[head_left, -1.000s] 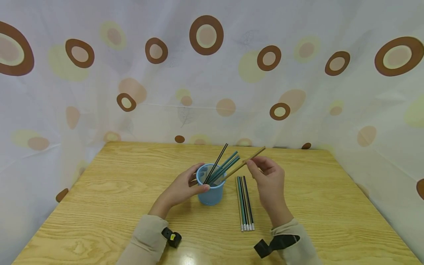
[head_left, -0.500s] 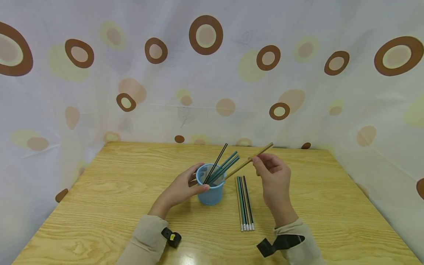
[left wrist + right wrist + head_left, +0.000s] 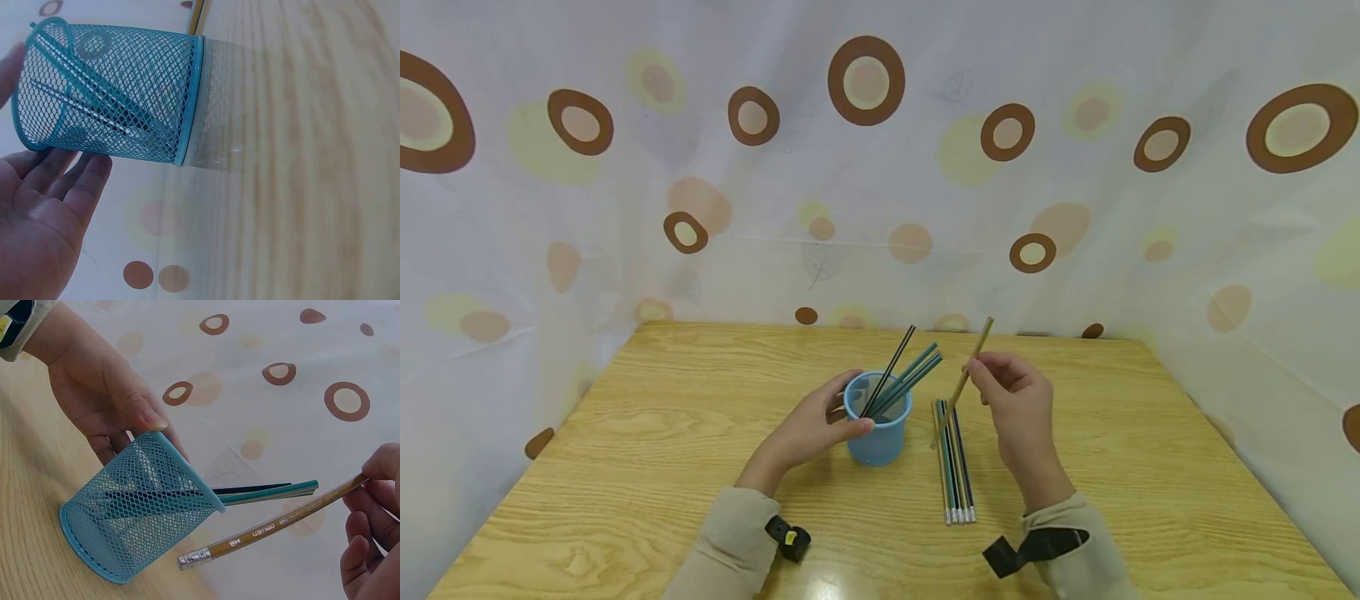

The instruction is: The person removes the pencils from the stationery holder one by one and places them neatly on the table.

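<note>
A blue mesh pencil cup (image 3: 877, 448) stands on the table with several dark and green pencils (image 3: 906, 385) leaning out to the right. My left hand (image 3: 808, 432) grips it from the left, the thumb at the rim; in the left wrist view the fingers (image 3: 78, 184) lie against the mesh (image 3: 119, 94). Between thumb and fingers, my right hand (image 3: 1018, 408) pinches a gold pencil (image 3: 964, 382). That pencil hangs tilted, its eraser end down, right of the cup and over the row of pencils (image 3: 958, 475). The right wrist view shows its metal ferrule (image 3: 195, 557) outside the cup.
The row of several gold, green and dark pencils lies side by side on the wooden table (image 3: 647, 450), ferrule ends toward me. A patterned curtain (image 3: 880, 200) hangs behind the table and along both sides.
The gold pencil's lower end has left the cup's rim and swung right and toward me, and the pencil stands steeper. My right hand has shifted slightly right overall. The left hand stays still.
</note>
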{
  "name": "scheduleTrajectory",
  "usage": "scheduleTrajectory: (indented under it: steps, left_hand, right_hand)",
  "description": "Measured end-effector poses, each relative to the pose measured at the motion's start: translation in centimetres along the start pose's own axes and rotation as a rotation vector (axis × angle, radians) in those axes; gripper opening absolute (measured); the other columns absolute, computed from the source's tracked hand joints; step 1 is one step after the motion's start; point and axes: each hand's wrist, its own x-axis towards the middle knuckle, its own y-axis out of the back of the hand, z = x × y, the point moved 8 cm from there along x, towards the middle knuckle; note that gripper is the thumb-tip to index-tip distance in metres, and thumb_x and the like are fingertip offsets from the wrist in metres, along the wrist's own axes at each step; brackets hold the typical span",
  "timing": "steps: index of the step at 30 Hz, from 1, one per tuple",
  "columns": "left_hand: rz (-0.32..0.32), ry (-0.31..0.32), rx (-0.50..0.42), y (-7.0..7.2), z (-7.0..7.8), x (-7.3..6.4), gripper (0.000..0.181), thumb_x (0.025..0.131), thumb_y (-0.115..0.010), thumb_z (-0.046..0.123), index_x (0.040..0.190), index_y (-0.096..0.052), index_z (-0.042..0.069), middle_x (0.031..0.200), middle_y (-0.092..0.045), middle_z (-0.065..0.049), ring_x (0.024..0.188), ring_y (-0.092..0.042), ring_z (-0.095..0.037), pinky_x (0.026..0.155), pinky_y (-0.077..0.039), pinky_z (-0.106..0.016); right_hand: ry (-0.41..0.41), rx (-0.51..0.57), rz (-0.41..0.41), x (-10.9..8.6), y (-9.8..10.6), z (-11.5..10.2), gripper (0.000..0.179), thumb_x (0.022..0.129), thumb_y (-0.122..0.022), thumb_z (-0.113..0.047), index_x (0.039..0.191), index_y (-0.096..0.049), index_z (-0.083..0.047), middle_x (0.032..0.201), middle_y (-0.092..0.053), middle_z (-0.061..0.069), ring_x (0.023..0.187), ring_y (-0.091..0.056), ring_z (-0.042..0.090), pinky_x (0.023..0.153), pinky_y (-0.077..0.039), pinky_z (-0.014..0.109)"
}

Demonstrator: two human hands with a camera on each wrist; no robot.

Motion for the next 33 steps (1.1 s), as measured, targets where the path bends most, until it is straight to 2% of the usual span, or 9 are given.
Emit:
scheduleTrajectory:
  steps: [7, 15, 22, 27, 33]
  left_hand:
    - [0.0, -0.012, 0.006, 0.0, 0.1, 0.0, 0.081, 0.091, -0.074, 0.029, 0.156, -0.027, 0.017, 0.152, -0.04, -0.006, 0.14, -0.038, -0.027, 0.113, -0.035, -0.041]
    - [-0.001, -0.009, 0.01, 0.0, 0.0, 0.0, 0.083, 0.091, -0.074, 0.032, 0.157, -0.027, 0.016, 0.153, -0.039, -0.007, 0.14, -0.038, -0.027, 0.113, -0.035, -0.042]
    - [-0.002, -0.006, 0.005, 0.1, 0.0, 0.0, 0.082, 0.091, -0.074, 0.031, 0.156, -0.027, 0.016, 0.153, -0.039, -0.006, 0.14, -0.038, -0.027, 0.112, -0.036, -0.04]
    - [-0.003, -0.008, 0.008, 0.0, 0.0, -0.1, 0.083, 0.091, -0.074, 0.031, 0.156, -0.027, 0.015, 0.153, -0.039, -0.007, 0.139, -0.039, -0.027, 0.112, -0.036, -0.04]
    - [0.001, -0.005, 0.011, 0.1, 0.0, -0.1, 0.083, 0.091, -0.074, 0.031, 0.157, -0.027, 0.015, 0.153, -0.039, -0.007, 0.14, -0.038, -0.027, 0.112, -0.036, -0.04]
  right_hand:
    - [-0.089, -0.155, -0.004, 0.1, 0.4, 1.3, 0.027, 0.093, -0.072, -0.02, 0.106, -0.069, 0.005, 0.088, -0.071, -0.001, 0.077, -0.056, 0.016, 0.061, -0.047, 0.023]
    - [-0.173, -0.25, -0.012, 0.3, 0.8, 3.0, 0.026, 0.093, -0.072, -0.023, 0.105, -0.07, 0.0, 0.089, -0.068, -0.002, 0.082, -0.057, 0.015, 0.061, -0.048, 0.021]
    - [-0.247, -0.353, -0.072, 0.4, 1.2, 5.1, 0.03, 0.094, -0.071, -0.027, 0.11, -0.07, -0.001, 0.095, -0.066, 0.003, 0.09, -0.058, 0.024, 0.065, -0.049, 0.026]
    - [-0.287, -0.395, -0.091, 0.4, 1.4, 6.2, 0.028, 0.094, -0.071, -0.026, 0.108, -0.071, -0.002, 0.094, -0.064, 0.005, 0.089, -0.056, 0.025, 0.066, -0.049, 0.032]
    - [-0.304, -0.43, -0.083, 0.5, 1.7, 6.7, 0.026, 0.094, -0.07, -0.023, 0.107, -0.07, 0.0, 0.094, -0.066, 0.005, 0.091, -0.057, 0.026, 0.07, -0.049, 0.032]
